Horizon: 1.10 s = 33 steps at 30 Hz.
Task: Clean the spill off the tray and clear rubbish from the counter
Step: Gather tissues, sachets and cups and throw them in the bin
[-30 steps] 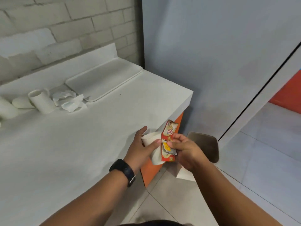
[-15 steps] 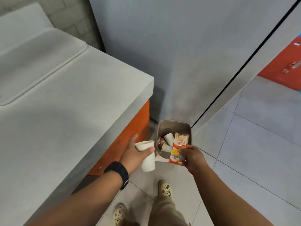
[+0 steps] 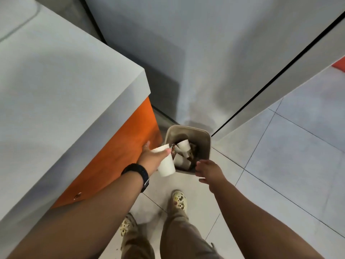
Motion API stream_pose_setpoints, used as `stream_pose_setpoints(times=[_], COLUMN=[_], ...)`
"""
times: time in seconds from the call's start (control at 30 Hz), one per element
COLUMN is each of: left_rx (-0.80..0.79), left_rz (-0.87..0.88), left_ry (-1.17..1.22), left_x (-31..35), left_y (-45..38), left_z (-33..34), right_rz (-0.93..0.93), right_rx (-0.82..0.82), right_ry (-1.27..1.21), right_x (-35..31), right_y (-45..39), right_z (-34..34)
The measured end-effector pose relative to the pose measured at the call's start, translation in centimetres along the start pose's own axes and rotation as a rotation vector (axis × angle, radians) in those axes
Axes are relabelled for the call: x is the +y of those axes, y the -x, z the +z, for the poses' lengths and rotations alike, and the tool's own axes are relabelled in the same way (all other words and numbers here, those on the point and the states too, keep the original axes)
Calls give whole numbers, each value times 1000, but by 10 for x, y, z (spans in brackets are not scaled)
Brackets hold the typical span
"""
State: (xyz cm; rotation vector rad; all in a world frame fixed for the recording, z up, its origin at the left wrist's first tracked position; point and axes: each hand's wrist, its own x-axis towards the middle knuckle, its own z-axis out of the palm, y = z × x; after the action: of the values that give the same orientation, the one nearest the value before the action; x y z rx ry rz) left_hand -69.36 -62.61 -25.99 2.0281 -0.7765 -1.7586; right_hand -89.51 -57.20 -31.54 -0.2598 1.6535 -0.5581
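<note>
My left hand (image 3: 152,160) grips a white paper cup (image 3: 165,161), held upright just left of a small beige bin (image 3: 204,135) that stands on the floor by the counter's corner. Several white cups and dark rubbish lie inside the bin. My right hand (image 3: 208,170) hovers over the bin's near edge with fingers spread and nothing in it. The red and yellow carton is no longer in my hand. The white counter (image 3: 61,94) fills the left, and a tray's rim (image 3: 28,16) shows at the top left.
The counter has an orange side panel (image 3: 121,156) right beside my left hand. A grey wall (image 3: 186,53) rises behind the bin. Light floor tiles (image 3: 280,156) stretch to the right. My two feet in patterned clogs (image 3: 178,200) stand just before the bin.
My view has swung down from the counter to the bin. My right hand has let go of the carton and now hangs open over the bin. The left hand still holds the cup.
</note>
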Motion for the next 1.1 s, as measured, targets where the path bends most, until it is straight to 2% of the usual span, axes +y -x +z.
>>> stream_pose_setpoints(times=[0.13,0.37,0.5,0.6,0.7,0.93,1.1], left_rx=[-45,101,151,142,130,184,218], left_rz=[-66,7,12,44,126,360,405], left_ry=[71,-244,-325,-277,-215,-160,24], left_x=[14,0,-4,-1,2,20,20], left_y=[-5,22,38,61,89,160,202], left_z=[18,-20,-47,-65,-80,-117,-152], right_rz=[33,31,79,-42,-159,-480,-656], right_rx=[-46,-65,-188,-165,-269,-447,-581], right_ry=[38,101,66,150,221,211,312], right_x=[2,-21,-40,-55,-69,-106,-126], right_y=[5,20,27,50,77,144,198], right_z=[-5,0,17,40,64,125,170])
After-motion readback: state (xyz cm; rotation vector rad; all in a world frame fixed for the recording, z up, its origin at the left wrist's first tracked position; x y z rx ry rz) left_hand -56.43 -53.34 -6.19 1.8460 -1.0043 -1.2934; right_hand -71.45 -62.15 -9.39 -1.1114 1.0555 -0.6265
